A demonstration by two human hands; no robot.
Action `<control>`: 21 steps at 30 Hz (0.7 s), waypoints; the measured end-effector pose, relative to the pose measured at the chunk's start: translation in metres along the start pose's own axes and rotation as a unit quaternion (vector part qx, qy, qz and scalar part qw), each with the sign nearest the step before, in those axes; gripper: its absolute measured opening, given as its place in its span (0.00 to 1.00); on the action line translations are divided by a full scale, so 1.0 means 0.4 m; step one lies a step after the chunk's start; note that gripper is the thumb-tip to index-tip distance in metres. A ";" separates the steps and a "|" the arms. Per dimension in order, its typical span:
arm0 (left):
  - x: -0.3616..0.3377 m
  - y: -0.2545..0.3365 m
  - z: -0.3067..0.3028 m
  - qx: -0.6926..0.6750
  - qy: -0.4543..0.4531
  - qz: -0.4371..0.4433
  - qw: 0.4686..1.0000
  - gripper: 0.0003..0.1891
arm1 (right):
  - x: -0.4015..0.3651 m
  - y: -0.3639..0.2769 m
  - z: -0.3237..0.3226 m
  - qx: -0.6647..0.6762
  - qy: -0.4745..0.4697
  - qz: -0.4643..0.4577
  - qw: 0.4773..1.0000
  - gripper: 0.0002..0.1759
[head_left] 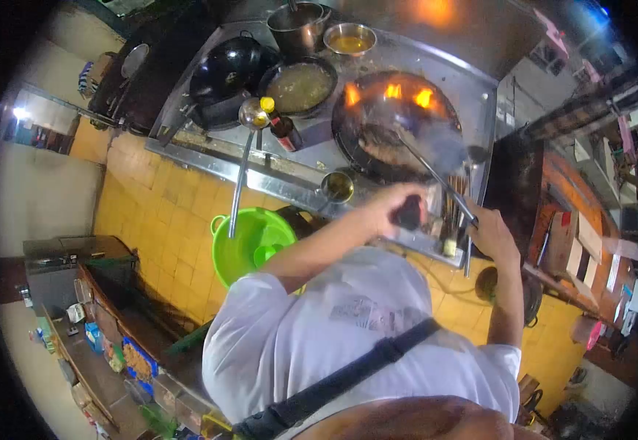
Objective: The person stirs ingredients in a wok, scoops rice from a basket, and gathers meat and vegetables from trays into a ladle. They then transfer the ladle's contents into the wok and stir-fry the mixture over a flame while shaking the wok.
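A large dark wok [366, 158] sits on the steel stove, with flames at its far side and steam rising over brown food. My right hand [493, 233] is closed round the handle of a long metal utensil [430, 167], whose far end is in the wok. In front of the wok, my left hand [401, 209] grips a small black object [408, 214] that I cannot make out. A metal bowl [337, 188] stands on the stove's front edge, left of my left hand. Farther left stands a dark bottle [285, 134] with a red label.
A ladle [242, 176] reaches over the stove's front edge. Behind are a black wok [225, 67], a pan of liquid [298, 86], a tall pot [297, 33] and a steel bowl [349, 41]. A green basin [232, 253] is below, left of me.
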State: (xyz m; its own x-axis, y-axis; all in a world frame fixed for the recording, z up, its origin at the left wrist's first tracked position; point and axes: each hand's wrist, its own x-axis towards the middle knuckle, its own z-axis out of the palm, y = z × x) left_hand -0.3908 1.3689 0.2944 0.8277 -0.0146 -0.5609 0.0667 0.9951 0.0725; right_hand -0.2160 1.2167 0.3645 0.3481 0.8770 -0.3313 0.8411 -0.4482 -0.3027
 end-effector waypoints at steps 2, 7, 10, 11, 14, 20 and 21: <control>0.014 0.046 -0.056 0.111 0.051 0.054 0.991 0.12 | -0.022 0.010 0.035 0.036 0.031 -0.069 0.996 0.32; 0.020 -0.137 -0.129 0.255 0.180 0.154 0.938 0.12 | -0.045 -0.036 0.069 -0.022 0.010 0.047 0.999 0.29; -0.106 -0.129 -0.016 0.175 0.133 0.015 0.975 0.08 | -0.048 -0.046 0.098 -0.031 0.009 0.074 0.997 0.32; -0.074 -0.089 -0.044 0.196 0.134 0.021 0.971 0.08 | -0.054 -0.041 0.104 -0.025 0.005 0.077 0.997 0.32; 0.011 0.006 -0.124 0.140 0.090 0.040 0.985 0.09 | -0.060 -0.014 0.119 -0.048 0.011 0.080 0.996 0.33; -0.090 -0.134 -0.069 0.249 0.109 0.050 0.961 0.11 | -0.012 0.091 0.085 0.032 0.054 0.056 0.996 0.27; -0.083 -0.131 -0.084 0.244 0.115 0.034 0.962 0.11 | -0.015 0.098 0.051 0.123 0.012 0.021 0.992 0.25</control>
State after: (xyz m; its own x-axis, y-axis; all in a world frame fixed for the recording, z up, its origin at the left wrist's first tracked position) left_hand -0.4404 1.3204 0.2815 0.6979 0.1259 -0.7050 0.3179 0.8277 0.4625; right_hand -0.1934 1.1903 0.3364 0.3936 0.8591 -0.3272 0.6996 -0.5108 -0.4996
